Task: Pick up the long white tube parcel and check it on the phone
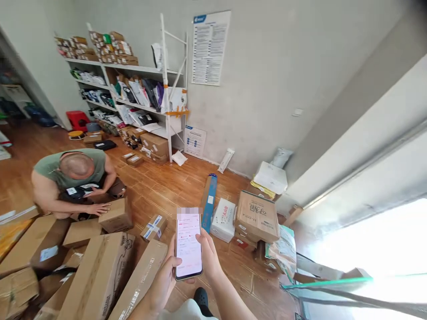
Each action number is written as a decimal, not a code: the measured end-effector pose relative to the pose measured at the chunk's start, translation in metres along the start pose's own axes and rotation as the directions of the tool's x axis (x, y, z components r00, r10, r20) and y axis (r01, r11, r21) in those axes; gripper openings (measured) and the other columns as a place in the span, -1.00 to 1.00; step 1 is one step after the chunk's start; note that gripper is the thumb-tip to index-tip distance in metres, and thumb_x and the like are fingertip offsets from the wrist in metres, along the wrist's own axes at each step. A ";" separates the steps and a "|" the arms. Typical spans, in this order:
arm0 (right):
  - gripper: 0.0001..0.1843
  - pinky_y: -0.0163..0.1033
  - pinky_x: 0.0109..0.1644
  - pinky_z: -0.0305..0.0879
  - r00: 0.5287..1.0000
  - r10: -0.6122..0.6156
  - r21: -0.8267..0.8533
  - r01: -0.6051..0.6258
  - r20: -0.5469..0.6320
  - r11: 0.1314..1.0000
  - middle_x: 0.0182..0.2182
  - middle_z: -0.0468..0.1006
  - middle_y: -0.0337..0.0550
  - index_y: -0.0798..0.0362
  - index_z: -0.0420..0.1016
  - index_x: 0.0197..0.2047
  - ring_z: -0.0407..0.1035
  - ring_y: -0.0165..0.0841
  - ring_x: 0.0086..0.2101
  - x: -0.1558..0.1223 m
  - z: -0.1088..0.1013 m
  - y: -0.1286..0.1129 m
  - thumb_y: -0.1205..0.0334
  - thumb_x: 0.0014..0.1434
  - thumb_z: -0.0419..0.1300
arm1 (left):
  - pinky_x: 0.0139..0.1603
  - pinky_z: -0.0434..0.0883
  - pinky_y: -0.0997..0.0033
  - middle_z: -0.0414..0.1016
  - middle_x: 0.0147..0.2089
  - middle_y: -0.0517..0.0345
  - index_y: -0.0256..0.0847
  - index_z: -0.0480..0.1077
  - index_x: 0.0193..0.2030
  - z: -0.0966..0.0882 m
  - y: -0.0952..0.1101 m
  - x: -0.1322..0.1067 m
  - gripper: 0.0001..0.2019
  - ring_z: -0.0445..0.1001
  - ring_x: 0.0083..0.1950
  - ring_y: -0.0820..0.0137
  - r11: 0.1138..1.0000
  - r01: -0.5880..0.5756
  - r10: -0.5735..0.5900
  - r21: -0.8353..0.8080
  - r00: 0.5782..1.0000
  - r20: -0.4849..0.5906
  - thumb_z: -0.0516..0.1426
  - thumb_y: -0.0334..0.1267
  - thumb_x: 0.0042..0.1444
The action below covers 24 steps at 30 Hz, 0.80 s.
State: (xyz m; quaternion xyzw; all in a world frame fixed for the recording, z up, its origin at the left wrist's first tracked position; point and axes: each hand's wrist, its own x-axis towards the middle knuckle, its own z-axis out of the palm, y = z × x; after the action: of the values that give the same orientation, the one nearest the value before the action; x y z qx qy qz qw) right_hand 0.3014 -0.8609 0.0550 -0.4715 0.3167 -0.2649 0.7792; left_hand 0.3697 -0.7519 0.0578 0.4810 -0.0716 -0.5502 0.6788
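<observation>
A smartphone (188,246) with a lit white and pink screen is upright in front of me. My left hand (163,282) wraps round its lower left edge, thumb on the side. My right hand (209,255) grips the phone's right edge with fingers curled behind it. Below the phone lie long cardboard boxes (100,275) on the wooden floor.
Another person (71,180) crouches at the left, one hand on a small box (115,215). Cardboard boxes (256,215) and parcels are stacked at the right by the wall. White shelves (133,98) full of packages stand at the back. My shoe (201,297) shows below.
</observation>
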 end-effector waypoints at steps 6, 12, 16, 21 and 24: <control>-0.55 -0.26 -0.18 0.18 0.992 -0.030 -0.010 0.029 -0.125 1.000 -0.38 0.44 -0.20 0.09 0.46 -0.30 0.23 -0.31 -0.30 0.011 -0.061 -0.022 -0.12 -0.08 0.12 | -0.42 0.52 0.28 0.29 0.33 -0.08 -0.08 -0.31 0.48 0.053 -0.016 0.036 -0.01 0.45 0.10 0.00 0.999 0.044 -0.044 0.029 0.999 -0.004 0.15 -0.18 -0.05; -0.55 -0.25 -0.18 0.15 0.990 -0.065 -0.006 0.065 -0.127 0.998 -0.39 0.41 -0.19 0.10 0.45 -0.31 0.20 -0.32 -0.31 0.020 -0.107 -0.034 -0.14 -0.06 0.13 | -0.38 0.47 0.40 0.32 0.30 -0.08 -0.09 -0.15 0.46 0.072 -0.040 0.072 0.00 0.45 0.07 0.06 0.993 0.116 -0.117 0.012 0.992 0.052 0.25 -0.15 -0.11; -0.60 -0.26 -0.18 0.17 0.984 -0.084 -0.009 0.084 -0.157 0.996 -0.39 0.42 -0.17 0.08 0.46 -0.34 0.21 -0.30 -0.30 0.024 -0.130 -0.043 -0.10 -0.09 0.17 | -0.39 0.46 0.41 0.40 0.22 -0.05 -0.07 -0.22 0.47 0.079 -0.054 0.085 -0.09 0.48 0.01 0.14 0.990 0.121 -0.128 0.070 0.987 0.101 0.17 -0.18 0.03; -0.65 -0.25 -0.19 0.19 0.977 -0.146 -0.003 0.147 -0.157 0.989 -0.39 0.46 -0.19 0.09 0.46 -0.34 0.23 -0.33 -0.33 0.028 -0.158 -0.048 -0.03 -0.09 0.22 | -0.40 0.48 0.32 0.33 0.28 -0.06 -0.09 -0.20 0.47 0.095 -0.066 0.095 -0.09 0.50 -0.12 0.16 0.979 0.162 -0.178 0.127 0.976 0.126 0.17 -0.15 0.03; -0.63 -0.25 -0.20 0.21 0.969 -0.153 0.006 0.157 -0.192 0.988 -0.37 0.49 -0.19 0.08 0.46 -0.29 0.26 -0.33 -0.34 0.028 -0.170 -0.047 0.00 -0.12 0.25 | -0.43 0.48 0.29 0.35 0.27 -0.08 -0.10 -0.17 0.47 0.105 -0.071 0.097 -0.12 0.50 -0.22 0.19 0.973 0.170 -0.197 0.158 0.965 0.171 0.15 -0.15 0.04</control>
State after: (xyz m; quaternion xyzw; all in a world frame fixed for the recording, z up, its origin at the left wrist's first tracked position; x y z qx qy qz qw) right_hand 0.1879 -0.9968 0.0300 -0.4589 0.3492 -0.3723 0.7272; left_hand 0.2936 -0.8867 0.0190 0.4792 -0.1286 -0.6468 0.5792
